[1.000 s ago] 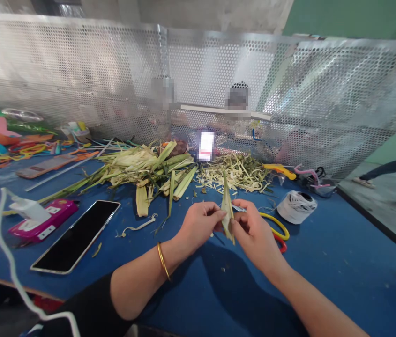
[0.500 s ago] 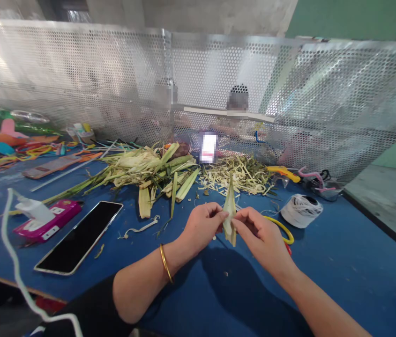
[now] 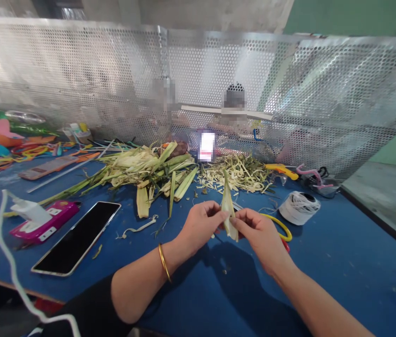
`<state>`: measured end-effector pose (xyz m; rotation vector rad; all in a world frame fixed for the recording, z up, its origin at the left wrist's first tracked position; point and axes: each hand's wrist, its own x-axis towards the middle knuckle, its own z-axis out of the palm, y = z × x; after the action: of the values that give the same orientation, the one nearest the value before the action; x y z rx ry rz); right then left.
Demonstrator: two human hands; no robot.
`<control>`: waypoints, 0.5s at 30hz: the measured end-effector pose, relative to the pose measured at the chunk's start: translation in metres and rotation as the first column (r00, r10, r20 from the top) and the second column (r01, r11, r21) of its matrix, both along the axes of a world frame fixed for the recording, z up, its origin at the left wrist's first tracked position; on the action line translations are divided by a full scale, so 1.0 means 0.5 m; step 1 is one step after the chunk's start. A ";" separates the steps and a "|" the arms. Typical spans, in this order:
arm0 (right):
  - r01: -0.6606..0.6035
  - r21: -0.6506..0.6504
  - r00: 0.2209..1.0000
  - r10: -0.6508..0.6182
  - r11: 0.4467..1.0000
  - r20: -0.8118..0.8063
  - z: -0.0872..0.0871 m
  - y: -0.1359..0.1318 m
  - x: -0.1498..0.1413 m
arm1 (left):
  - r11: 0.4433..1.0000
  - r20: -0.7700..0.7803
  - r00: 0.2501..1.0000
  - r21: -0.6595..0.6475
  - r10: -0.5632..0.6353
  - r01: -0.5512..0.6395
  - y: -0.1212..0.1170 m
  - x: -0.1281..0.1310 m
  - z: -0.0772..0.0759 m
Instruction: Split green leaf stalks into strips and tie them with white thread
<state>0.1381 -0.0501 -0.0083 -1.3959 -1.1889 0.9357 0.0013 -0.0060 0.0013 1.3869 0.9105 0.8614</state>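
A pale green corn husk (image 3: 227, 206) stands roughly upright between my two hands, its narrow tip pointing away from me. My left hand (image 3: 203, 224), below a gold bangle, pinches its left side between thumb and fingers. On the lower right side, my right hand (image 3: 256, 229) grips the husk the same way. Just past my right hand lies a tool with yellow loop handles (image 3: 284, 227), partly hidden by the hand. A heap of husks (image 3: 145, 168) lies beyond my left hand, and a pile of cut husk scraps (image 3: 240, 173) lies straight ahead.
A spool of white string (image 3: 299, 207) stands on the right of the blue table (image 3: 345, 262). At left are a black-screened phone (image 3: 78, 236) and a magenta power strip (image 3: 46, 222) with a white cable. A perforated metal screen (image 3: 106, 79) closes the back, with people behind it.
The husk's lower end has spread and shifted slightly right, and its tip leans a little more left. Both hands keep their pinch. The whole view has shifted slightly.
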 end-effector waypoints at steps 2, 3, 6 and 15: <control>0.023 0.003 1.000 -0.023 1.000 -0.014 -0.005 0.001 -0.004 | 1.000 -0.013 1.000 -0.019 -0.014 0.014 -0.003 0.002 -0.002; 0.034 0.005 0.999 -0.034 0.999 -0.023 -0.007 0.002 -0.005 | 1.000 -0.021 1.000 -0.021 -0.010 0.009 -0.003 0.002 -0.004; 0.043 0.004 0.994 -0.043 0.999 -0.096 -0.008 0.004 -0.003 | 1.000 -0.046 0.999 -0.018 0.007 -0.008 -0.002 0.005 -0.011; -0.144 -0.085 0.900 0.094 0.986 -0.425 -0.009 0.005 0.011 | 0.995 -0.035 0.998 -0.082 -0.056 0.053 0.002 0.006 0.003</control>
<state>0.1437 -0.0476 -0.0129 -1.1384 -0.9091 1.3337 0.0040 -0.0051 0.0026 1.3550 0.9227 0.7515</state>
